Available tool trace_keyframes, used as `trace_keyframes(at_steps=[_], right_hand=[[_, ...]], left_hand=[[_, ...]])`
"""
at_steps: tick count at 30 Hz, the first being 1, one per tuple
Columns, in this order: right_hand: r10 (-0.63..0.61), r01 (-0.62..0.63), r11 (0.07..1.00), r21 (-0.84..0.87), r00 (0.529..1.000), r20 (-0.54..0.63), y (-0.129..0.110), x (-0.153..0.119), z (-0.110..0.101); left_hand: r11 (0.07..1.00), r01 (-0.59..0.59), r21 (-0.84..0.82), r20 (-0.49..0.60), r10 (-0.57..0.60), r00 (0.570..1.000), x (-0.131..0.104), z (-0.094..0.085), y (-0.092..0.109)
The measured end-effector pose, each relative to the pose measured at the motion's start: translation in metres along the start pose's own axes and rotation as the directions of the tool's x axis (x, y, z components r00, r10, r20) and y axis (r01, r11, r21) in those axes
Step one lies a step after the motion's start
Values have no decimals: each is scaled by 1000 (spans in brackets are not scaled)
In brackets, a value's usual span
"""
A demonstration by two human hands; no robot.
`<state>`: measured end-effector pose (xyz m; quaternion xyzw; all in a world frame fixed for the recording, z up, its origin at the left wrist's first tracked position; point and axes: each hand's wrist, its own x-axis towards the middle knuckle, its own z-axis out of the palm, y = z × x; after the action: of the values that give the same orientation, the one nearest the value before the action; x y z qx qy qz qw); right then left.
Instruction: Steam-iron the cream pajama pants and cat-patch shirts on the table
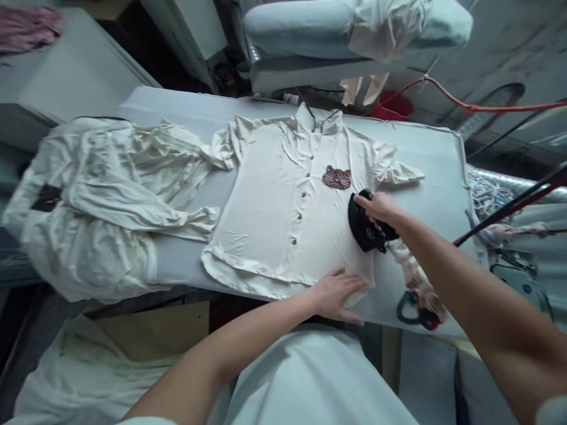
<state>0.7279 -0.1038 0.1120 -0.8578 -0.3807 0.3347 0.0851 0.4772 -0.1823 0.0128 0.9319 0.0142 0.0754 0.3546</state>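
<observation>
A cream button-up shirt (266,200) lies spread front side up across the ironing table (438,236), its collar at the far edge. Dark buttons run down its middle, and a brown cat-face patch (337,177) sits on the chest. My right hand (378,209) grips a black iron (365,227), which rests at the shirt's right side below the patch. On the lower hem at the near edge, my left hand (339,294) lies flat with fingers spread.
A heap of cream garments (97,200) covers the table's left end. A padded sleeve board (305,29) rises behind. Cords, including an orange hose (469,107), cross at right. Near the front right edge lies a bundle of cloth strips (423,289). A red bucket (392,106) stands behind.
</observation>
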Motion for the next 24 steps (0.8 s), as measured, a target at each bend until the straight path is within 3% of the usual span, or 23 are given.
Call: trace_keyframes(at_steps=[1, 2, 3, 4, 6, 7, 8, 11, 14, 16, 20, 24], right_hand=[[-38, 40, 999, -34, 997, 72, -6, -13, 5], [-85, 95, 994, -62, 986, 146, -14, -29, 13], [-139, 159, 984, -85, 968, 210, -24, -46, 23], [-194, 228, 967, -110, 946, 258, -36, -63, 36], [-296, 362, 916, -171, 900, 320, -62, -97, 70], [-334, 418, 885, -208, 878, 341, -74, -111, 89], [-359, 460, 854, -244, 860, 363, -85, -124, 108], [-338, 484, 824, -294, 837, 431, -104, -148, 156], [-259, 397, 879, -266, 864, 433, -109, -162, 181], [-241, 349, 913, -210, 878, 413, -117, -167, 186], [-289, 363, 924, -122, 870, 399, -160, -166, 199], [-266, 369, 907, -203, 876, 402, -202, -156, 227]], left_hand=[[996, 86, -4, -134, -86, 987, -10, -10, -3], [980, 201, 9, -289, -190, 938, -23, -21, -10], [941, 336, 30, -445, -288, 848, -41, -32, -20], [879, 475, 45, -577, -365, 730, -64, -42, -33], [711, 702, 47, -729, -457, 511, -117, -60, -63], [637, 770, 46, -749, -488, 448, -146, -67, -78], [583, 811, 52, -748, -515, 418, -175, -73, -91], [499, 864, 70, -732, -562, 384, -243, -87, -115], [448, 893, 43, -750, -576, 325, -278, -102, -121], [449, 893, 25, -736, -596, 320, -287, -112, -122], [506, 862, 3, -675, -635, 375, -294, -127, -131], [533, 842, -85, -661, -662, 353, -303, -130, -139]])
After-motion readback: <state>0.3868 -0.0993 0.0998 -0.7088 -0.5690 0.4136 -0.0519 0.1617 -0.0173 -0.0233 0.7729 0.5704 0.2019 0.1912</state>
